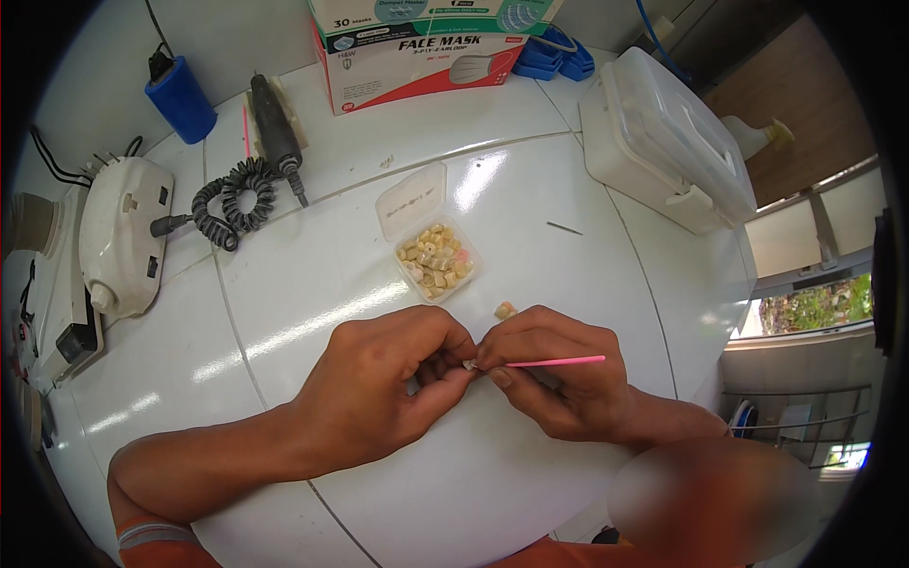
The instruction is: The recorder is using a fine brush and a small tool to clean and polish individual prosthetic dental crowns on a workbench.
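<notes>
Left grip [371, 383] pinches a pale piece [469, 364] at its tip (right grip [576, 393]: pink stick [559, 361]).

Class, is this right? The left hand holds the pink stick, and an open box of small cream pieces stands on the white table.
Not quite: the head view shows the right hand, not the left hand, holding the pink stick. The open box of small cream pieces does stand on the white table.

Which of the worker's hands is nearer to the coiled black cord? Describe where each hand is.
Left. The left hand is below and right of the coiled black cord; the right hand is farther to the right.
</notes>
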A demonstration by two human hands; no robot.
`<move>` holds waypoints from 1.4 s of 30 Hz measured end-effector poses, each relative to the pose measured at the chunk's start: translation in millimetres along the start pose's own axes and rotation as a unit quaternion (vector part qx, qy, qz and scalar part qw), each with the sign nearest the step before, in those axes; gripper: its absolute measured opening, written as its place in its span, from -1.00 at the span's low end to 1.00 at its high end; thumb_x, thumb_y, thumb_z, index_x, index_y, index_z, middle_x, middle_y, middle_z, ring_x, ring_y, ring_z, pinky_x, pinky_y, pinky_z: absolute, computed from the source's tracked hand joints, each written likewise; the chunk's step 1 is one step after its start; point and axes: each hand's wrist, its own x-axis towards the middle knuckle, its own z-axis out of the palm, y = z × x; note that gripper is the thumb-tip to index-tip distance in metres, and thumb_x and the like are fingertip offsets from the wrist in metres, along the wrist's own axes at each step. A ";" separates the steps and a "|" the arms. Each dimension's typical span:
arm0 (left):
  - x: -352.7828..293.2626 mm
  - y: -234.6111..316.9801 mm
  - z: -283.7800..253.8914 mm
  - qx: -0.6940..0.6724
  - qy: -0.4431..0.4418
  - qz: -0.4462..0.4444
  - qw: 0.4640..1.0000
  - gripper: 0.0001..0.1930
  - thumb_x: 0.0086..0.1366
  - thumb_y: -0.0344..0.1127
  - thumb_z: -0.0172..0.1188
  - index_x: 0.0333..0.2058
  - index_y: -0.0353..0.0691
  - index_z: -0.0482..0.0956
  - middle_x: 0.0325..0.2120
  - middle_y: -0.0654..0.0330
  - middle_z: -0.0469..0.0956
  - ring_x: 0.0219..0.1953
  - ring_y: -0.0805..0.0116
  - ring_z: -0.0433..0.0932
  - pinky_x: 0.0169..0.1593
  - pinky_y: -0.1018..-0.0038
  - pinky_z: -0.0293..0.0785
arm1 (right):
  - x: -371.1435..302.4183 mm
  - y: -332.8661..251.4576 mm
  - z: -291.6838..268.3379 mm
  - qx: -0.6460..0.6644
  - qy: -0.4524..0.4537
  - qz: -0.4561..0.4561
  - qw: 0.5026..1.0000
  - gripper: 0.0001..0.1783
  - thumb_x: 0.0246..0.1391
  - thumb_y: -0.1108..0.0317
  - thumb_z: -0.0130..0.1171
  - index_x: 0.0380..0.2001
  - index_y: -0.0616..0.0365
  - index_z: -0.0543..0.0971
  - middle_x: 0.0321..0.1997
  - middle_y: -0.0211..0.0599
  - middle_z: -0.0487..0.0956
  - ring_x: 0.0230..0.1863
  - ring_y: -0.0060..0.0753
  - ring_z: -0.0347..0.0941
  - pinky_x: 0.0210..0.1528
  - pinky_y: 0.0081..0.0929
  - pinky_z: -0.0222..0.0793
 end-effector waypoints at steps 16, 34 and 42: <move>0.6 2.0 -0.8 -0.004 -0.006 -0.009 1.000 -0.84 0.26 -0.49 0.48 -0.23 -0.31 0.68 -0.39 0.20 0.73 -0.39 0.44 0.74 -0.30 0.51 0.70 | -2.3 6.0 1.2 0.033 0.012 0.000 0.999 -0.81 0.18 0.69 0.32 -0.14 0.30 0.69 -0.18 -0.16 0.74 -0.19 -0.25 0.72 -0.16 -0.38 0.64; 1.0 2.6 -0.9 -0.001 -0.002 -0.008 1.000 -0.83 0.25 -0.49 0.49 -0.24 -0.31 0.67 -0.40 0.20 0.74 -0.40 0.44 0.74 -0.31 0.52 0.70 | -2.0 4.6 -1.5 0.053 0.004 0.017 0.998 -0.80 0.18 0.70 0.31 -0.15 0.27 0.72 -0.17 -0.12 0.76 -0.15 -0.24 0.73 -0.12 -0.37 0.65; 1.3 3.2 -1.4 -0.006 -0.009 -0.013 1.000 -0.83 0.26 -0.49 0.48 -0.23 -0.31 0.66 -0.40 0.20 0.74 -0.40 0.45 0.74 -0.30 0.52 0.69 | -4.6 6.1 -0.1 0.089 0.016 0.032 0.995 -0.79 0.18 0.72 0.28 -0.16 0.28 0.70 -0.16 -0.10 0.75 -0.14 -0.25 0.73 -0.12 -0.37 0.64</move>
